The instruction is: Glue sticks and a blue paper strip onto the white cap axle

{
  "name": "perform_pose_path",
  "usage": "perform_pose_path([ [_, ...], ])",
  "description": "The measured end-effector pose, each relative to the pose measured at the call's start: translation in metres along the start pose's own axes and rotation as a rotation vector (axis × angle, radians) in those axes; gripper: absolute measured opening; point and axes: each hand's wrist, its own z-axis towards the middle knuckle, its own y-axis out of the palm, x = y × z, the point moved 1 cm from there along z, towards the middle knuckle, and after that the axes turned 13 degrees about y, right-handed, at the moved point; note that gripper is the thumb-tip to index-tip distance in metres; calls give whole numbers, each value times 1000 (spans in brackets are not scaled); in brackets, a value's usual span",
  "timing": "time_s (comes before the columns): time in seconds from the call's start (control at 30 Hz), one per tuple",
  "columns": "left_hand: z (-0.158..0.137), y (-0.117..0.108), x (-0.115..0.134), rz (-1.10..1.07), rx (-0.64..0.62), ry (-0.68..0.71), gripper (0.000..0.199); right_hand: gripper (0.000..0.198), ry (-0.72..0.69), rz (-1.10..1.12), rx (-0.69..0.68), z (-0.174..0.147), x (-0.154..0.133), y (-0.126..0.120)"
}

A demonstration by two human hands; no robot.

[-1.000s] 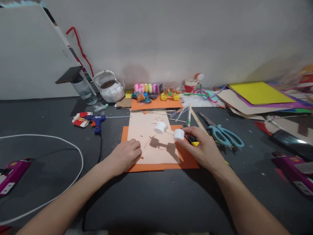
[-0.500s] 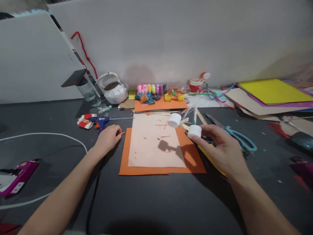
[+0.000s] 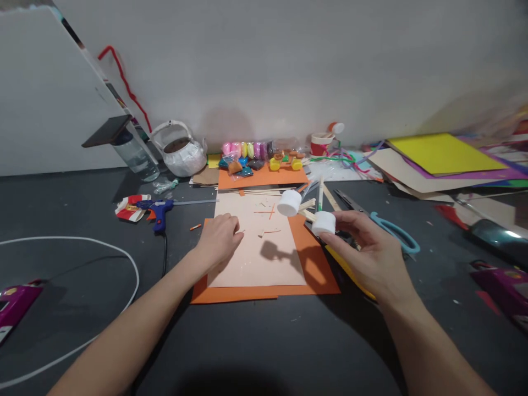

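Note:
My right hand [image 3: 367, 245] pinches a white cap [image 3: 324, 223] between thumb and fingers, held up above the right side of the papers. Light wooden sticks [image 3: 307, 209] join that cap to a second white cap [image 3: 289, 203]; one stick with a green mark stands upright behind. My left hand [image 3: 220, 239] rests low on the pale paper [image 3: 256, 269], its fingers closed at the tips around something too small to make out. Beside it on the table lies a short orange stick piece [image 3: 195, 226]. Thin orange sticks [image 3: 270, 211] and scraps are scattered over the paper.
A blue glue gun [image 3: 160, 212] lies left, its cord running forward. Scissors [image 3: 391, 228] lie beside my right hand. Behind are a white pot [image 3: 183, 154], a water bottle [image 3: 136, 157], clay packs [image 3: 247, 149] and a red-and-white cup [image 3: 322, 144]. Coloured sheets [image 3: 445, 154] are stacked right.
My left hand has moved right, from the short orange stick piece onto the pale paper; that piece now lies free. My right hand still holds the joined caps. The view has shifted slightly right.

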Motion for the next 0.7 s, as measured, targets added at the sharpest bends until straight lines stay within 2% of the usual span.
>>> perform_pose_path([
  [0.2,-6,-3,-1,-124,17,6,7,28,6,0,-11,-4,-8,-4],
  [0.4,-4,-5,23,-263,35,79,22,25,-10,8,-13,-5,-12,-5],
  [0.53,9,7,37,-208,25,65,20,25,-21,-5,-1,-5,-12,-6],
  [0.7,22,20,40,-104,10,45,17,26,-29,-30,19,-3,-9,-9],
])
